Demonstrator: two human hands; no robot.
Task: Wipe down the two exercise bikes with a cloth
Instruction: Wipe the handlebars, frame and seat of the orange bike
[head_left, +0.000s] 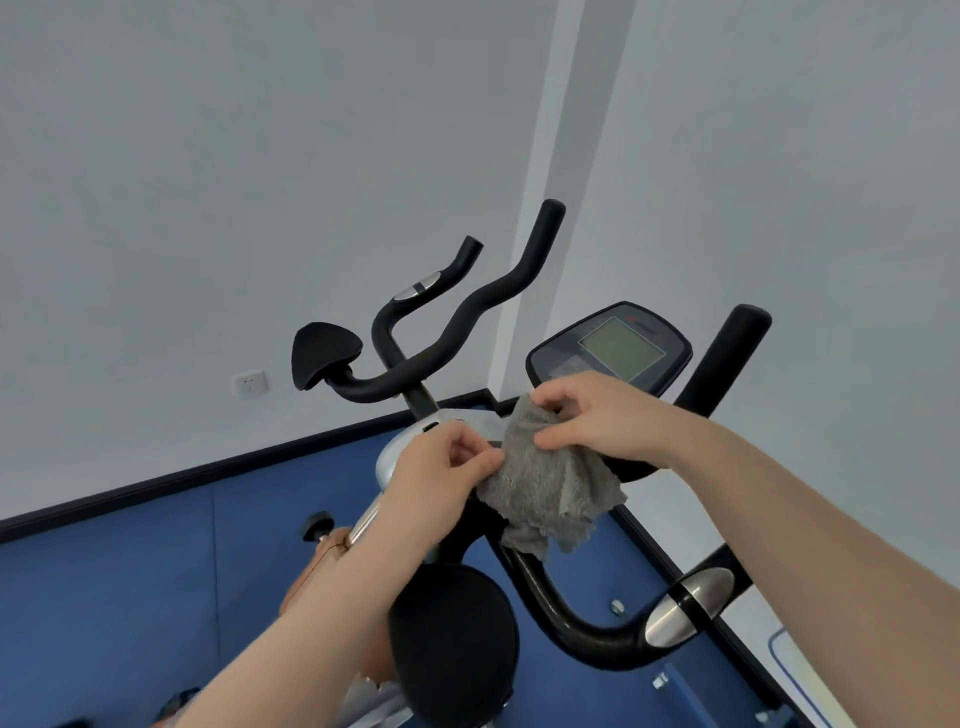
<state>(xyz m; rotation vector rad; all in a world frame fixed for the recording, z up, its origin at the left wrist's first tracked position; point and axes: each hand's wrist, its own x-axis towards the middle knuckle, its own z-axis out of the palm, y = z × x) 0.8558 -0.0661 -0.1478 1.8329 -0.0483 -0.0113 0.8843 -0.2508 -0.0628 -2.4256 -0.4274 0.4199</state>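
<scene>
A fuzzy grey cloth (550, 483) hangs between both hands above the near exercise bike's handlebar (576, 623). The left hand (441, 473) pinches its left edge; the right hand (602, 415) pinches its top. Two bikes show: the far bike (415, 332) has matte black curved bars; the near one has a console (613, 348).

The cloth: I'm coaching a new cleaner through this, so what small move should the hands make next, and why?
Probably gather the grey cloth into the right hand and press it onto the console just behind. Both hands pinch the cloth's upper edges, the left hand at its left side, so it hangs loose over the near bike's handlebar, wiping nothing yet.
</scene>
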